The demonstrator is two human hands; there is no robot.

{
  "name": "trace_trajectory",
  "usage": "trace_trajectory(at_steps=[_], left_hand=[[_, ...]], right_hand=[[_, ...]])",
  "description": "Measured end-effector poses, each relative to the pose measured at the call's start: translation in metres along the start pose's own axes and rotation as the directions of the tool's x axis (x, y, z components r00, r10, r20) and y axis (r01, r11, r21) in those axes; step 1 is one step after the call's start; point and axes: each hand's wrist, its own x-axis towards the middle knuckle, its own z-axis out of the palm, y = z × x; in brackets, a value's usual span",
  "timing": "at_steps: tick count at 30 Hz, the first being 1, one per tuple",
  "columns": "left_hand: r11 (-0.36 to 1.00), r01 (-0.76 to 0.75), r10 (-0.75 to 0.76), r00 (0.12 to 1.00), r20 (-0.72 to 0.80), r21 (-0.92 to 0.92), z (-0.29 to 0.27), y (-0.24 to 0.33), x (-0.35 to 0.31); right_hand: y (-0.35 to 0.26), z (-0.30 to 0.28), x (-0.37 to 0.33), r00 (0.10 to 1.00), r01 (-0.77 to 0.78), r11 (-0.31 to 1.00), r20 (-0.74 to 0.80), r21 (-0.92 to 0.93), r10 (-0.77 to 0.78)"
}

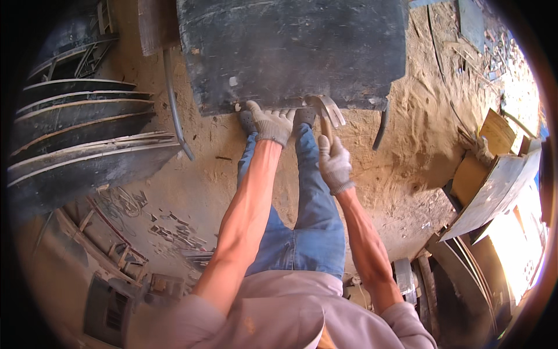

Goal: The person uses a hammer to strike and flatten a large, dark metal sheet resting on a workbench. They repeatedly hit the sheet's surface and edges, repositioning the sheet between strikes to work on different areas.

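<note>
gripping hammer (331,109) in right hand (335,163) with curled fingers; touching edge of dark board (290,52) with left hand (272,124), in unclear finger hold. seemingly partway through edge work, with unclear remainder.

The view's top edge crops the dark board (290,52).

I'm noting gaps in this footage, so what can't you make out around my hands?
In the head view:
Board: far edge cut off by the picture's top.
Hammer: handle end hidden by the right hand.
Left hand: fingertips too blurred against the board.
</note>
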Motion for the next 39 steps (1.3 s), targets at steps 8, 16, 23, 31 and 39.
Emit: trace_trajectory(at_steps=[8, 16, 23, 31, 39], left_hand=[[0.999, 0.036, -0.036, 0.999, -0.007, 0.030, 0.004, 0.002, -0.009], [0.997, 0.037, -0.026, 0.990, -0.139, 0.071, 0.011, 0.000, -0.034], [0.990, 0.035, -0.048, 0.994, 0.099, 0.134, 0.000, 0.000, -0.049], [0.985, 0.065, -0.088, 0.985, 0.145, 0.159, 0.001, -0.002, -0.066], [0.988, 0.031, -0.048, 0.993, 0.109, 0.152, 0.013, -0.003, -0.084]], right_hand=[[0.012, 0.014, 0.008, 0.995, 0.030, 1.000, 0.100, 0.003, -0.030], [0.056, 0.003, -0.007, 0.854, 0.497, 0.849, -0.075, -0.176, -0.515], [0.064, -0.043, 0.009, 0.593, 0.796, 0.556, 0.129, -0.239, -0.795], [0.048, -0.069, 0.016, 0.551, 0.832, 0.523, 0.165, -0.184, -0.818], [0.032, -0.084, 0.006, 0.523, 0.847, 0.497, 0.130, -0.188, -0.842]])
